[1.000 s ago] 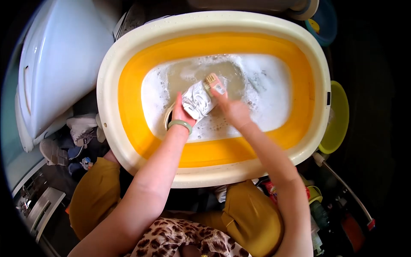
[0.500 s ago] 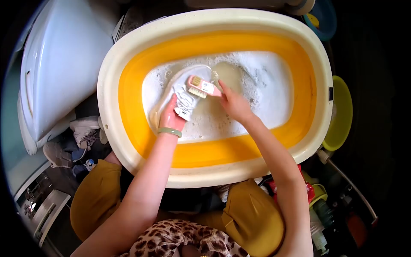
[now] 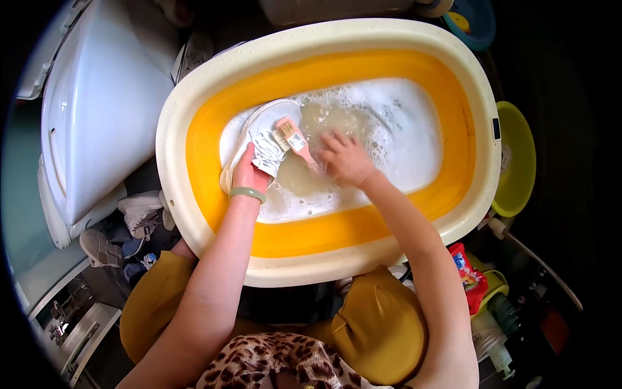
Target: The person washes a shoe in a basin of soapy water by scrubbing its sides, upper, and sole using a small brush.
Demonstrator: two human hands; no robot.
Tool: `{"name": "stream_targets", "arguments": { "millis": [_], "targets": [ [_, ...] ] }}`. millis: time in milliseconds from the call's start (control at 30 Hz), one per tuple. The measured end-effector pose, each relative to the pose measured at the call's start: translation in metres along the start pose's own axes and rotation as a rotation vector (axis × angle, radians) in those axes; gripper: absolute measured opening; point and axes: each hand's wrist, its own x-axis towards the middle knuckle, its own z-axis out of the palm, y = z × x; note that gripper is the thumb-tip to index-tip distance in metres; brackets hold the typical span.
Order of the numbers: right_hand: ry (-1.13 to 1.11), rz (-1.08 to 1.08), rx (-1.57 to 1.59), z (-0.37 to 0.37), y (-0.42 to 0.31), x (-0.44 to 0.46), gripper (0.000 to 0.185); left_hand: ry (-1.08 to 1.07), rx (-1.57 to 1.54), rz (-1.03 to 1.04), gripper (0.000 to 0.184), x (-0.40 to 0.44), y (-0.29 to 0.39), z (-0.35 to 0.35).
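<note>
My left hand (image 3: 251, 174) is closed around a white lace-up shoe (image 3: 264, 126), held tilted at the left side of a yellow-and-cream tub (image 3: 324, 235). A pink scrub brush (image 3: 297, 141) with pale bristles leans against the shoe's laces, its handle slanting down towards the water. Just right of that handle, my right hand (image 3: 348, 159) is over the soapy water (image 3: 402, 155) with its fingers spread and nothing in them. Whether the fingertips dip below the surface is hard to make out.
Several shoes (image 3: 100, 248) lie on the floor left of the tub, near a white basin (image 3: 103, 110). A green basin (image 3: 517, 159) stands at the right, a blue one (image 3: 483, 29) behind it. A red packet (image 3: 470, 279) and a bottle (image 3: 500, 358) are at lower right.
My right hand has let go of the brush, and its fingers have spread. The brush now rests on the shoe with its handle lower. My left hand and the shoe have shifted slightly left.
</note>
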Motion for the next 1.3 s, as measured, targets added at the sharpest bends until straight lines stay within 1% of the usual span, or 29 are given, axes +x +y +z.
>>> {"name": "stream_targets", "arguments": {
  "millis": [67,100,133,167,200,233,267,333,367,400,467,500,533,600,633,667,733,767,800,867,900,933,1000,1033,1100,1133,1200,1233,1300],
  "targets": [
    [0.047,0.146,-0.041,-0.012,0.023,0.002,0.047,0.000,0.011,-0.020,0.043,-0.004,0.000,0.000],
    [-0.202,0.423,0.104,-0.024,0.034,0.011,0.047,0.013,0.001,-0.031,0.044,-0.006,-0.001,0.002],
    [-0.193,0.424,0.103,-0.022,0.027,0.010,0.047,0.020,-0.008,-0.040,0.044,-0.008,-0.001,0.005],
    [-0.037,0.404,-0.006,-0.015,0.013,0.007,0.046,0.022,-0.053,-0.065,0.045,-0.010,-0.002,0.007],
    [-0.004,0.292,-0.070,-0.010,0.003,0.006,0.045,0.102,-0.110,-0.095,0.045,-0.017,-0.005,0.015],
    [0.035,0.181,-0.139,-0.005,-0.007,0.004,0.044,0.095,-0.139,-0.107,0.044,-0.016,-0.007,0.011],
    [0.033,0.177,-0.140,-0.004,-0.003,0.005,0.044,0.094,-0.166,-0.118,0.044,-0.015,-0.010,0.007],
    [-0.203,-0.049,-0.056,0.001,0.006,0.002,0.045,0.083,-0.173,-0.107,0.044,-0.009,-0.016,-0.003],
    [-0.123,0.044,-0.074,-0.019,0.007,0.003,0.034,0.062,-0.175,-0.102,0.044,-0.012,-0.018,-0.003],
    [-0.125,0.043,-0.075,-0.017,0.009,0.003,0.034,0.063,-0.177,-0.102,0.044,-0.016,-0.020,0.001],
    [0.117,0.477,0.247,-0.019,0.017,0.008,0.034,0.059,-0.206,-0.138,0.045,-0.021,-0.024,0.013],
    [0.182,0.375,0.403,-0.018,0.017,0.010,0.049,0.028,-0.227,-0.139,0.045,-0.019,-0.030,0.012],
    [0.176,0.364,0.403,-0.012,0.008,0.010,0.049,0.034,-0.237,-0.132,0.045,-0.018,-0.035,0.014],
    [0.172,0.609,0.499,-0.013,-0.029,0.010,0.066,-0.034,-0.314,-0.211,0.045,-0.014,-0.044,0.012],
    [0.289,0.556,0.427,0.017,-0.025,0.007,0.069,-0.035,-0.321,-0.201,0.045,-0.012,-0.047,0.011],
    [0.282,0.555,0.432,0.014,-0.026,0.005,0.069,-0.027,-0.323,-0.199,0.045,-0.010,-0.050,0.011],
    [0.038,0.904,1.084,0.005,-0.026,0.002,0.067,-0.017,-0.315,-0.246,0.044,-0.007,-0.053,0.011],
    [0.130,0.880,1.339,0.009,-0.022,0.001,0.070,0.028,-0.293,-0.222,0.044,-0.006,-0.055,0.011],
    [0.125,0.877,1.331,0.013,-0.015,0.000,0.070,0.027,-0.302,-0.221,0.044,-0.004,-0.056,0.011],
    [0.205,0.992,1.395,0.016,-0.005,-0.003,0.055,-0.040,-0.291,-0.166,0.044,-0.001,-0.056,0.009],
    [0.111,1.020,1.335,0.024,0.003,-0.004,0.040,-0.036,-0.294,-0.165,0.044,0.000,-0.055,0.008],
    [0.108,1.021,1.337,0.030,0.004,-0.001,0.040,-0.057,-0.301,-0.158,0.045,0.001,-0.054,0.008],
    [-0.052,0.984,1.155,0.035,-0.002,0.008,0.035,-0.080,-0.303,-0.148,0.045,0.001,-0.052,0.008],
    [-0.049,0.985,1.162,0.038,-0.007,0.012,0.035,-0.067,-0.299,-0.146,0.045,0.000,-0.051,0.008],
    [0.062,1.012,1.333,0.032,-0.023,0.024,0.036,-0.057,-0.287,-0.147,0.046,0.000,-0.052,0.008],
    [0.064,1.012,1.335,0.027,-0.028,0.026,0.036,-0.054,-0.265,-0.127,0.046,0.000,-0.053,0.007],
    [0.317,1.041,1.688,0.014,-0.040,0.024,0.031,-0.049,-0.247,-0.104,0.046,0.000,-0.054,0.006],
    [0.310,1.038,1.687,0.007,-0.043,0.023,0.031,-0.048,-0.242,-0.118,0.045,0.000,-0.054,0.006],
    [0.340,1.091,1.987,-0.004,-0.043,0.017,0.032,-0.032,-0.241,-0.143,0.042,0.001,-0.056,0.003]
  ]
}}
